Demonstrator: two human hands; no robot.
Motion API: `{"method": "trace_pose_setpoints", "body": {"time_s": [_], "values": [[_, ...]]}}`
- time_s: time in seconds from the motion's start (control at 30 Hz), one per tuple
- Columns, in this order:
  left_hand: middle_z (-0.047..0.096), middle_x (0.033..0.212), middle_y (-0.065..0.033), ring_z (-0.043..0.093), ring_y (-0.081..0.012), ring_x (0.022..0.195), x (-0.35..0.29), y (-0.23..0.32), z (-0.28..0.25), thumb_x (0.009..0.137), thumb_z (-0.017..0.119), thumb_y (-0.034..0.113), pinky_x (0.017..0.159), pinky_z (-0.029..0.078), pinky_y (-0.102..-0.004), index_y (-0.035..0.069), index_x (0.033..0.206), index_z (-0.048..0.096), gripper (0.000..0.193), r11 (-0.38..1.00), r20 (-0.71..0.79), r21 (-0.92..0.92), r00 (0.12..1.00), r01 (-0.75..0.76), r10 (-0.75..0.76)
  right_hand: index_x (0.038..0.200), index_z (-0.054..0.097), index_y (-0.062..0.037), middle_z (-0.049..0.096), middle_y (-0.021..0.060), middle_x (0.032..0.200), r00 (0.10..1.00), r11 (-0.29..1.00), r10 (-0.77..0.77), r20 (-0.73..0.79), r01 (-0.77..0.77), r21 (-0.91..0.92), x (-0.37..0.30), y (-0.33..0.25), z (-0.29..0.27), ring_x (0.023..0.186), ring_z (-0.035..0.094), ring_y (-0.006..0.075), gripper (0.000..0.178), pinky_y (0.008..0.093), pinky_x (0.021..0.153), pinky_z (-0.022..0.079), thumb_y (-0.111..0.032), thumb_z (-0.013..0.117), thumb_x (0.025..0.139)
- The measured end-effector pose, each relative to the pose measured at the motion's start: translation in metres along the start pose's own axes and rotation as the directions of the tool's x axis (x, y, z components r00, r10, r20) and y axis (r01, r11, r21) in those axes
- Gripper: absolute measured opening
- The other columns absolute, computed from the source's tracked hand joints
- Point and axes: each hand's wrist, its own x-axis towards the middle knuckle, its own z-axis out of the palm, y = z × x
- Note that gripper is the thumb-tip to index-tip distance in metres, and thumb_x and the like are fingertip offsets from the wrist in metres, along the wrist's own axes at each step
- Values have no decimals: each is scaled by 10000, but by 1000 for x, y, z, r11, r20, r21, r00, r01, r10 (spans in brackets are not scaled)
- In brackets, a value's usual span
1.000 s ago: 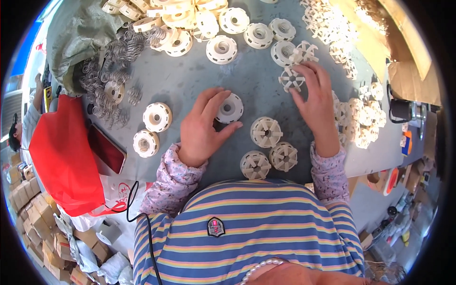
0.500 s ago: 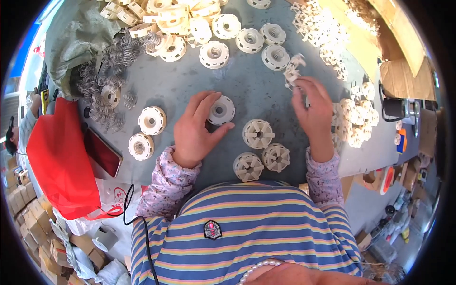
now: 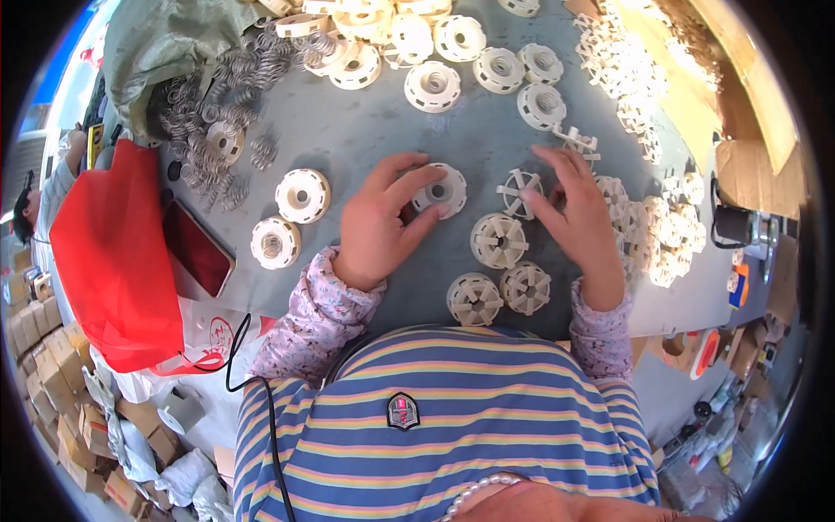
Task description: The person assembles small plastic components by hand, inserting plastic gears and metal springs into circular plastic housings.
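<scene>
Left hand (image 3: 380, 228) holds white ring (image 3: 452, 186); right hand (image 3: 577, 213), pinching spoked piece (image 3: 518, 185), now nearer ring.

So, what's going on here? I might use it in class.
A person works barehanded at a grey table. The left hand curls around a white round part. The right hand has its thumb at a white spoked piece; whether it is gripped is unclear. Three round parts topped with spoked pieces sit close to the person's front, and loose springs lie heaped at the left.

A workshop, shown by heaped springs (image 3: 187, 126), white rings (image 3: 370, 19) and stacked cartons (image 3: 65, 352).
</scene>
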Motion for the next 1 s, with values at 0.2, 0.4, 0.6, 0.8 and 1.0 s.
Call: {"method": "trace_pose_setpoints", "body": {"time_s": [0.2, 0.4, 0.6, 0.8, 1.0], "values": [[679, 1387, -108, 637, -96, 703, 1, 10, -7, 818, 911, 53, 631, 536, -250, 63, 1427, 667, 657, 996, 28, -79, 998, 50, -48, 1398, 686, -89, 656, 82, 1304, 971, 991, -113, 213, 93, 99, 3, 18, -9, 859, 677, 193, 613, 328, 782, 587, -113, 886, 819], [660, 1327, -140, 664, -136, 745, -2, 9, -16, 842, 925, 144, 675, 562, -297, 22, 1437, 630, 676, 911, 105, -349, 976, 218, -193, 1365, 694, -74, 684, 78, 1268, 979, 969, -205, 5, 202, 142, 3, -16, 9, 916, 712, 226, 585, 339, 805, 619, -90, 866, 807], [655, 1270, -85, 621, -94, 820, -7, -4, -11, 1006, 761, 53, 737, 522, -245, 21, 1489, 602, 509, 935, 44, -320, 989, 150, -144, 1330, 698, -55, 683, 125, 1268, 921, 927, -370, 123, 357, 116, 17, -51, 42, 1045, 727, 341, 535, 410, 900, 620, -133, 860, 826], [654, 1245, -95, 590, -109, 773, -3, 0, -9, 966, 762, -7, 708, 514, -259, 41, 1446, 661, 493, 958, 10, -255, 991, 133, -135, 1326, 695, -39, 678, 122, 1296, 897, 912, -410, 167, 400, 90, 22, -44, 53, 1064, 724, 346, 530, 412, 917, 608, -163, 872, 842], [664, 1328, -165, 708, -265, 922, -8, 16, -16, 816, 890, 48, 813, 595, -378, 54, 1440, 656, 666, 947, 71, -242, 978, 210, -198, 1339, 704, -51, 674, 126, 1350, 883, 926, -366, 295, 376, 26, 10, -49, 29, 1134, 710, 353, 584, 424, 968, 589, -238, 910, 826]]}}
